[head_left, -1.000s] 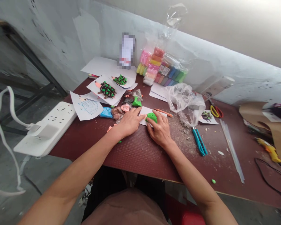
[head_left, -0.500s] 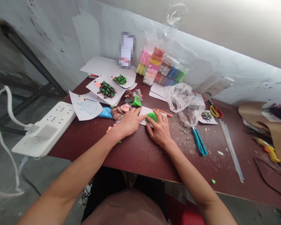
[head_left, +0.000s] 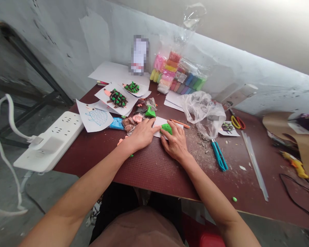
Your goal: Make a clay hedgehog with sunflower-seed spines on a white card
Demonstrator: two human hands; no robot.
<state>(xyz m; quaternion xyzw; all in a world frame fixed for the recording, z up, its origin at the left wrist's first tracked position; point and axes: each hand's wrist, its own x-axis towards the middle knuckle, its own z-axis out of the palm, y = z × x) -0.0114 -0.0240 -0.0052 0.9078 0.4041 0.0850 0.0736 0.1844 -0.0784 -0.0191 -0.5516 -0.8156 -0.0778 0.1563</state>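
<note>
A flattened piece of bright green modelling clay (head_left: 166,128) lies on a small white sheet of paper (head_left: 159,121) in front of me. My right hand (head_left: 176,143) rests over the paper's right part, fingers apart, its fingertips pressing on the clay. Across the left end of the sheet lies my left hand (head_left: 143,134), palm down with fingers stretched out, its index fingertip close to the clay's left edge. Just beyond that hand are a second lump of green clay (head_left: 150,112), a pink clay pack (head_left: 137,118) and a brown clay pack (head_left: 129,126).
Hedgehog pictures with seeds and green dots, one on a near sheet (head_left: 117,98), lie at left. A power strip (head_left: 48,144) juts past the table edge. To the right are a teal utility knife (head_left: 219,156), scissors (head_left: 237,122), glue sticks (head_left: 254,166) and a yellow glue gun (head_left: 296,164).
The green clay under my right fingertips looks slightly more dented. Both hands stay in nearly the same place.
</note>
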